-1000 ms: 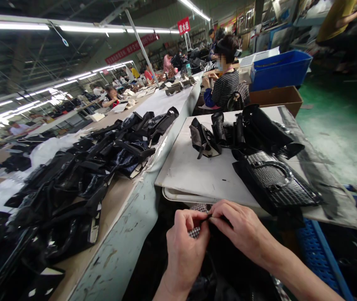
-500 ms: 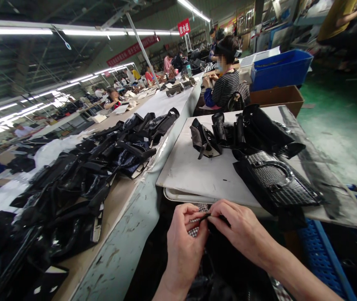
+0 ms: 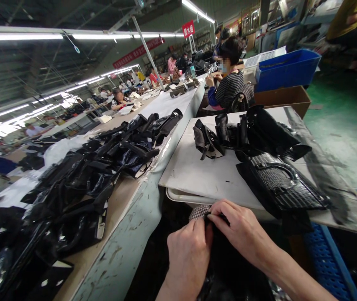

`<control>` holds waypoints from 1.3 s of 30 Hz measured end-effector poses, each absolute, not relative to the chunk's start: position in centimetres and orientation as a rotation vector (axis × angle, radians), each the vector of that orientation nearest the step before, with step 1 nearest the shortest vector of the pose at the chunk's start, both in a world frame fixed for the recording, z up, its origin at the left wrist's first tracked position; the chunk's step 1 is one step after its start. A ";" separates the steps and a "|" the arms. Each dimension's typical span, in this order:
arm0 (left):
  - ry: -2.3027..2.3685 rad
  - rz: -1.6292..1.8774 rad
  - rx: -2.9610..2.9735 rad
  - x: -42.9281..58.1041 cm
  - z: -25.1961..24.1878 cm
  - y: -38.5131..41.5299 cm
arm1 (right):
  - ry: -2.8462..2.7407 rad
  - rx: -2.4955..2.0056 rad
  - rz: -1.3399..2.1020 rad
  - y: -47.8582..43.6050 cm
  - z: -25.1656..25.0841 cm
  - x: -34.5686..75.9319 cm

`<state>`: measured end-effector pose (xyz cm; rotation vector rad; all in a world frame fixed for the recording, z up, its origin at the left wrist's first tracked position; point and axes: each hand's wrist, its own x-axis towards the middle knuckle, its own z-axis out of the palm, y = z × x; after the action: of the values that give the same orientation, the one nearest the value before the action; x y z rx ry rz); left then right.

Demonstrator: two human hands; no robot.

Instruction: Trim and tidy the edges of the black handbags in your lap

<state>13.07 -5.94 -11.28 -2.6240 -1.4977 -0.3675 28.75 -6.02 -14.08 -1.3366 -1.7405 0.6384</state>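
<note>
Close together at the front edge of the work surface, my left hand [image 3: 189, 246] and my right hand [image 3: 239, 225] pinch the edge of a black piece of material [image 3: 228, 259]. It hangs down dark over my lap, and its full shape is hidden. My left fingers are curled over, with the tips out of sight behind the knuckles. My right thumb and forefinger press on the edge beside them. Black-and-white checked cloth [image 3: 199, 212] shows just behind the fingers. Beyond my right hand lies a glossy black crocodile-patterned bag piece [image 3: 278, 179] with a curved handle.
Several black bag parts [image 3: 209, 140] lie on the white board [image 3: 191, 175]. A long table [image 3: 124, 221] at left bears a heap of black bag pieces [image 3: 103, 167]. A blue crate [image 3: 329, 259] stands low right. Ahead, a person in stripes [image 3: 230, 85] sits near a blue bin [image 3: 286, 69].
My left hand has turned over, its knuckles now covering the fingertips that showed before. My right hand keeps its pinch in nearly the same place. The view has shifted slightly.
</note>
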 end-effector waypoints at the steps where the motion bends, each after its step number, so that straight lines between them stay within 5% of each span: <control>1: -1.477 -0.349 -2.623 13.2 -11.2 -5.9 | -1.745 -1.325 0.630 -6.1 -14.2 28.8; 10: -1.345 -0.115 -2.645 13.5 -10.8 -5.2 | -1.782 -1.241 0.544 -6.2 -14.6 28.9; 21: -1.060 -0.511 -2.856 11.5 -12.2 -3.7 | -1.935 -1.162 0.618 -5.5 -13.7 30.0; 39: -1.115 -0.561 -2.990 11.7 -11.8 -3.7 | -2.348 -0.949 0.297 -4.5 -11.5 30.6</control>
<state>11.74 -3.67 -11.81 -2.9897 -1.1154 -0.5611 30.64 -4.49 -11.55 -0.9494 -2.3480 0.2973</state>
